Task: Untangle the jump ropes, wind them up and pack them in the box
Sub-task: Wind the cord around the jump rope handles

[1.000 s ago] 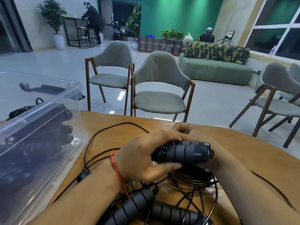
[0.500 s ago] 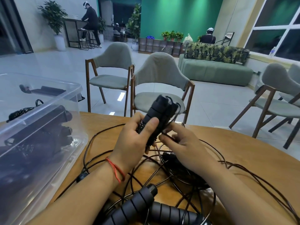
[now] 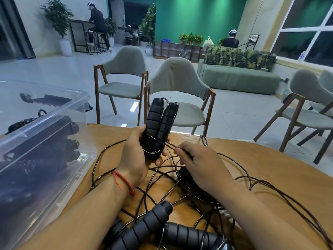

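The two black handles (image 3: 159,123) of one jump rope stand upright side by side in your left hand (image 3: 135,159), your fingers (image 3: 160,161) curled round their lower ends, with some cord looped round them. Your right hand (image 3: 203,168) is just beside it, fingers (image 3: 180,152) pinching the thin black cord (image 3: 170,145) coming off the handles. The rest of the tangle (image 3: 187,179) sprawls over the wooden surface (image 3: 270,159) under your hands, and another pair of handles (image 3: 153,226) lies by your forearms. The clear plastic box (image 3: 54,116) sits on your left with dark rope bundles inside.
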Demonstrator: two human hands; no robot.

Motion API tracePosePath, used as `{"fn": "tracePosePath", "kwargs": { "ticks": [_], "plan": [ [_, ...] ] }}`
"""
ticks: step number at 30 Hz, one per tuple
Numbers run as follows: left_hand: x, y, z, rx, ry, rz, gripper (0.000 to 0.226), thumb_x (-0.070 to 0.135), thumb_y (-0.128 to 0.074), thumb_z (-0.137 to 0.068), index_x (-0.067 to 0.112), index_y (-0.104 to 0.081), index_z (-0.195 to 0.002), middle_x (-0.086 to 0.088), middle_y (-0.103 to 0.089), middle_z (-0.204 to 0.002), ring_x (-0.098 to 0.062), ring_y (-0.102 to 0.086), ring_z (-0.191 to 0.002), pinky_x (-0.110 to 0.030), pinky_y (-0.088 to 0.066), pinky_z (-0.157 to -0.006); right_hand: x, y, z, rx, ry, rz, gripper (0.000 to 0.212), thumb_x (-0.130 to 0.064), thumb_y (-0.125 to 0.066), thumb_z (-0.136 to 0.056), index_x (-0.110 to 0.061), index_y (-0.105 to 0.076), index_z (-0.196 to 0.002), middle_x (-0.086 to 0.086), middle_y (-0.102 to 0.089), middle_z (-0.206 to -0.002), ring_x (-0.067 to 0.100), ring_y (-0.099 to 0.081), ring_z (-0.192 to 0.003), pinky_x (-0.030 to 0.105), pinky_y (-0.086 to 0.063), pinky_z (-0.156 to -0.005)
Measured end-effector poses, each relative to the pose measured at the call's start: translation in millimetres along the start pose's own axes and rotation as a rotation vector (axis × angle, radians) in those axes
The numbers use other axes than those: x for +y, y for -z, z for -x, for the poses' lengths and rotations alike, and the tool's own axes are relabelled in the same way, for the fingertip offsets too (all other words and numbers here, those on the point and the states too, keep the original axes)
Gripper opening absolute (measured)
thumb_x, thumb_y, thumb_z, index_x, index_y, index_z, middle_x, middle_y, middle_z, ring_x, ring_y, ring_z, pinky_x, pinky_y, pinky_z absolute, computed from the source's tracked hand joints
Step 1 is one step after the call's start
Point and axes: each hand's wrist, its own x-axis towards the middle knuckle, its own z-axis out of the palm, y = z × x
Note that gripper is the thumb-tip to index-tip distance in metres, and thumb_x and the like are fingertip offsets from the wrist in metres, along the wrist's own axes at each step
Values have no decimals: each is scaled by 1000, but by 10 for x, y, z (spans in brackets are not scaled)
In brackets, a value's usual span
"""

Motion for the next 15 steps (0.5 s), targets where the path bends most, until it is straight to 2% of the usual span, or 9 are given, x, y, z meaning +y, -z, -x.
{"fn": "tracePosePath", "kwargs": {
  "ticks": [3,6,10,13,15],
  "plan": [
    [-4,0,3,3,2,1,58,38,-26,-109,-1,-67,-119,-21,-70,-98,-27,-60,-67,-30,-37,-52,13,-17,-6,-2,-17,-12,24,-44,-48,-112,-32,-69,-111,-15,-68,-87,2,-63,-85,28,-53,-75],
    [-2,11,8,15,-5,5,57,35,-25,-108,-2,-66,-121,-24,-71,-101,-28,-60,-66,-30,-37,-53,14,-17,2,-14,-24,-31,25,-44,-48,-111,-31,-70,-111,-15,-68,-87,2,-63,-84,27,-54,-74],
    [7,13,10,8,-10,1,57,40,-27,-109,0,-66,-121,-25,-71,-103,-26,-59,-65,-29,-37,-51,20,-19,0,-7,-27,-38,27,-45,-49,-111,-30,-72,-112,-17,-66,-87,1,-61,-83,21,-46,-70],
    [8,26,-6,-39,-28,6,59,57,-44,-104,6,-68,-122,-17,-70,-102,-23,-60,-65,-28,-39,-49,23,9,-17,-2,-36,-59,30,-47,-49,-111,-30,-74,-108,-13,-68,-85,3,-61,-83,22,-46,-69],
    [1,46,-22,-53,-52,-41,55,55,-60,-96,9,-68,-124,-14,-70,-103,-23,-61,-69,-29,-42,-48,31,42,-26,-2,-44,-44,32,-49,-47,-110,-32,-74,-104,-13,-67,-83,3,-60,-83,24,-46,-68]
  ]
}}
